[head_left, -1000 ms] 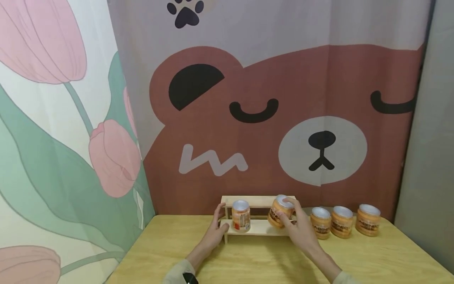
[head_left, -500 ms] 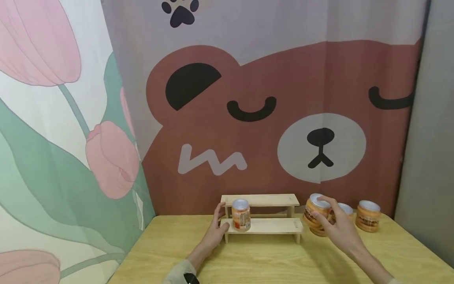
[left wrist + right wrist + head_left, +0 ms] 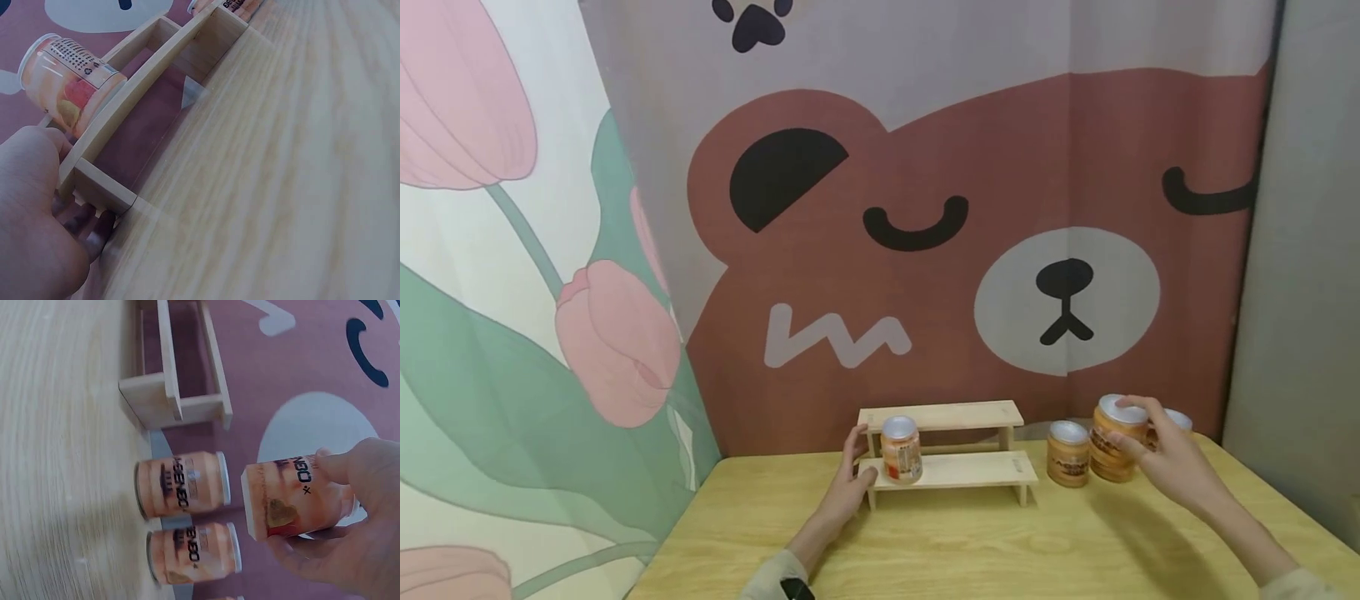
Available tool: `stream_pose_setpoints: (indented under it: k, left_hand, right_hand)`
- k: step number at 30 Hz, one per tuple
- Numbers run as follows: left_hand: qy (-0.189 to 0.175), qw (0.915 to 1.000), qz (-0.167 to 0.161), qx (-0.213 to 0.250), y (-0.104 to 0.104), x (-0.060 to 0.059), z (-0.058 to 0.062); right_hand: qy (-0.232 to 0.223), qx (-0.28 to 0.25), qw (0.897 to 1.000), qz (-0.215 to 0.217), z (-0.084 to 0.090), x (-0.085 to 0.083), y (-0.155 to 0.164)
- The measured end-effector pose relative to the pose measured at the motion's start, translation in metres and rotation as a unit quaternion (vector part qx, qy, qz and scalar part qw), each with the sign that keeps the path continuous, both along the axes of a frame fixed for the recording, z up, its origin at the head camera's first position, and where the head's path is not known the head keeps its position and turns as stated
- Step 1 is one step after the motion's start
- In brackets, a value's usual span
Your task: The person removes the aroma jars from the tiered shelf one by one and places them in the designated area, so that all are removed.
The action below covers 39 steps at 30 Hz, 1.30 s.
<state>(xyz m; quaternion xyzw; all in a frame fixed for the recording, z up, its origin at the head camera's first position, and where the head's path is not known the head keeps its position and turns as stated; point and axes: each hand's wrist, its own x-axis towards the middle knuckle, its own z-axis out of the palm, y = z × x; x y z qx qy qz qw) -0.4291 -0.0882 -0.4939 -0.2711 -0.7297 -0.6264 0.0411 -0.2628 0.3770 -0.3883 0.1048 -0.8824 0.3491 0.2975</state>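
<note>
Right hand (image 3: 1176, 458) holding up an orange can (image 3: 294, 499)
It's hovering near the standing cans (image 3: 1067, 457), while the left hand (image 3: 847, 487) is gripping the left end of the wooden rack (image 3: 970, 471).

The left hand (image 3: 850, 483) grips, thumb spread from bent fingers (image 3: 100, 234), its forearm (image 3: 811, 537) slanting back and leftward below it. Well to its right, the right hand (image 3: 1172, 457) holds with thumb opposite curled fingers, its forearm (image 3: 1251, 537) running back and rightward from the wrist.
</note>
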Motion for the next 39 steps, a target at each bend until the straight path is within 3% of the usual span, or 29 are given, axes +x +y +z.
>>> stream_pose_setpoints:
  k: [5, 10, 19, 25, 39]
  left_hand:
    - [-0.004, 1.0000, 0.000, 0.007, -0.002, 0.000, 0.002]
    - [0.000, 1.0000, -0.003, 0.001, -0.001, 0.000, 0.000]
    - [-0.007, 0.9997, 0.016, -0.016, -0.001, 0.001, -0.001]
    - [-0.002, 0.9998, 0.013, -0.017, -0.001, 0.001, -0.002]
    - [-0.003, 0.9999, 0.011, -0.011, -0.001, 0.002, -0.001]
  right_hand:
    - [-0.034, -0.012, 0.999, 0.018, 0.000, 0.000, 0.012]
    - [-0.059, -0.005, 0.998, -0.005, -0.006, 0.002, 0.025]
    - [-0.050, 0.036, 0.996, -0.065, -0.012, 0.001, 0.044]
    - [-0.056, 0.036, 0.996, -0.065, -0.020, -0.002, 0.054]
    - [0.032, 0.045, 0.996, -0.072, -0.051, -0.017, 0.068]
